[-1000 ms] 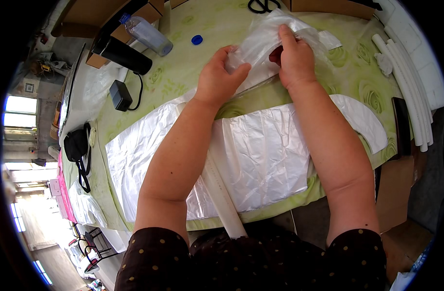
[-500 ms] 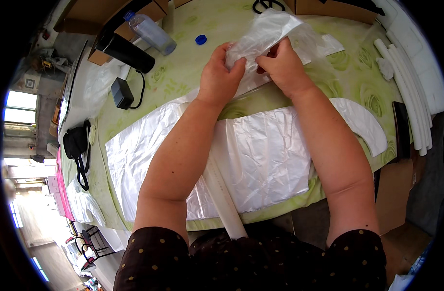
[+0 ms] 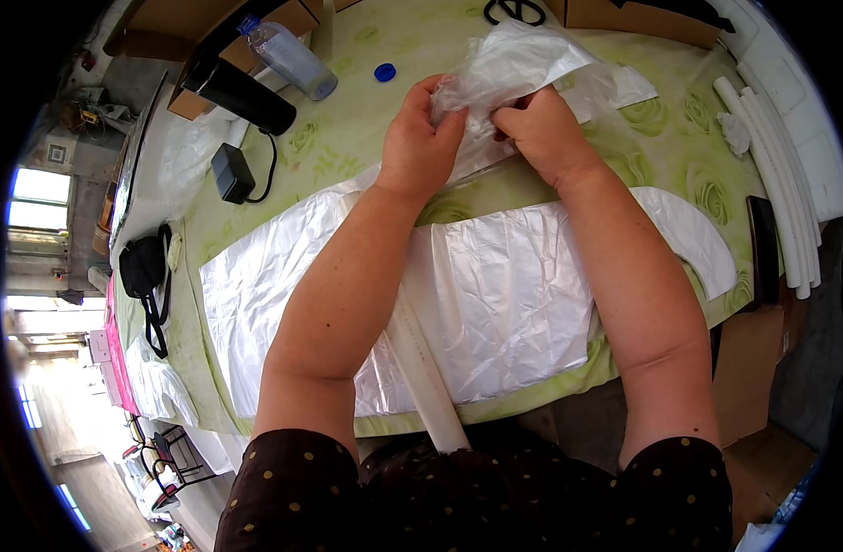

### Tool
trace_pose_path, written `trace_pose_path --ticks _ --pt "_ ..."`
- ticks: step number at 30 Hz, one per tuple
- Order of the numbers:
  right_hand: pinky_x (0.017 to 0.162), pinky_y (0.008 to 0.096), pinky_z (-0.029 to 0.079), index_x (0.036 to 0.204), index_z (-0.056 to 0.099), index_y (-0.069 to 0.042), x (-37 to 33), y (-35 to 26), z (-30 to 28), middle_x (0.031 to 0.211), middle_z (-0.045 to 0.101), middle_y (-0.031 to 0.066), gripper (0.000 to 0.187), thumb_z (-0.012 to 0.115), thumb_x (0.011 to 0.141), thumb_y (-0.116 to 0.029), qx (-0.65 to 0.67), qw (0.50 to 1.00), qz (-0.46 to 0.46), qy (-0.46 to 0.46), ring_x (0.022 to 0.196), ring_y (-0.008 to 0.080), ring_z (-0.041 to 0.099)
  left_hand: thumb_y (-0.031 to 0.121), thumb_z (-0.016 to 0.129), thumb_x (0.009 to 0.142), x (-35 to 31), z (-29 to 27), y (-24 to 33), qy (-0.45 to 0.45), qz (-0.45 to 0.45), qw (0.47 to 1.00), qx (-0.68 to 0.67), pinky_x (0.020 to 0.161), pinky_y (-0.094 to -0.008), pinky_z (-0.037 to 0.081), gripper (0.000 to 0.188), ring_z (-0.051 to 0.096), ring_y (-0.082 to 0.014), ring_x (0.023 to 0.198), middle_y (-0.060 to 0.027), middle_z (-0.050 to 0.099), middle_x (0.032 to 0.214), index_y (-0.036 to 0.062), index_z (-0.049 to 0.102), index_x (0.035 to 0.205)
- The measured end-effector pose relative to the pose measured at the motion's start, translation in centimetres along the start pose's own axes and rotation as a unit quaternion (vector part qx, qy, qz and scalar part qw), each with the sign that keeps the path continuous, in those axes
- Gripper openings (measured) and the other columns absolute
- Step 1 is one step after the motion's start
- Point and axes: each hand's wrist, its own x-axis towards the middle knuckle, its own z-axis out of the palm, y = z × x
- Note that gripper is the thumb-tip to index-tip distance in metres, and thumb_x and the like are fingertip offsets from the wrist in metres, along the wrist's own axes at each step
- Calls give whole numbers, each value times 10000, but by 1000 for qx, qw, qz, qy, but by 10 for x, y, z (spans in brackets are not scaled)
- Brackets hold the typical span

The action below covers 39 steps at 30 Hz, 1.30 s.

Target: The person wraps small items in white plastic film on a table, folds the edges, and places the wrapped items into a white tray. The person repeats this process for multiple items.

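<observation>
Both hands hold a crumpled, see-through plastic bag [image 3: 518,63] above the far half of the table. My left hand [image 3: 420,138] has its fingers closed on the bag's left side, the thumb pressed in. At its right side my right hand [image 3: 543,133] pinches the film between thumb and fingers; the fingertips are partly hidden. Below my forearms white plastic sheeting [image 3: 504,304] lies spread and wrinkled on the table. A pale tube [image 3: 423,373] lies across the sheeting and runs down to my body.
The green-patterned tablecloth [image 3: 348,138] carries a clear bottle [image 3: 291,60], blue cap [image 3: 385,72], black cylinder [image 3: 242,97], power adapter [image 3: 230,173] and black pouch [image 3: 144,267]. Black-handled scissors [image 3: 515,11] lie at the far edge. White tubes [image 3: 776,184] line the right side, near cardboard boxes [image 3: 638,18].
My right hand has come slightly lower and its fingers have drawn in on the film. The bag's upper part has shifted and spread a little to the right. My left hand stays nearly in place.
</observation>
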Motion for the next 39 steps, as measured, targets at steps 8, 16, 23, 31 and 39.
trace_pose_path --ticks 8,16,23,31,39 --pt "656 295 513 1220 507 12 -7 -8 6 978 623 70 444 640 804 -67 4 1000 -22 -14 718 152 602 147 679 933 2 -2 1 -16 -40 999 -18 760 -255 507 436 594 -90 859 -41 660 1052 37 522 1324" --pt "654 314 538 1240 478 42 -2 -3 4 1009 627 105 485 660 802 -60 -31 999 28 -30 803 182 625 158 683 932 1 -3 5 -13 -31 999 -3 789 -259 511 463 608 -102 896 -53 666 1074 37 508 1343" --pt "614 308 527 1204 484 57 -6 -7 6 947 618 102 439 640 803 -30 -5 1000 28 -9 699 175 618 140 675 919 0 -4 4 -35 -25 999 -12 865 -282 501 474 608 -129 1007 -72 662 1136 30 508 1348" --pt "617 308 529 1168 499 48 -5 -8 6 936 618 98 402 652 809 -51 -19 999 37 -19 690 169 616 142 656 899 4 -5 6 -23 -60 996 -54 917 -313 501 495 633 -186 1050 -116 671 1171 6 507 1351" --pt "608 299 521 1142 506 46 -4 -5 1 931 613 92 380 639 804 -66 -2 999 35 -28 686 164 611 155 613 931 -1 -3 16 -34 -42 998 11 932 -310 486 440 617 -192 1067 -123 671 1162 7 523 1336"
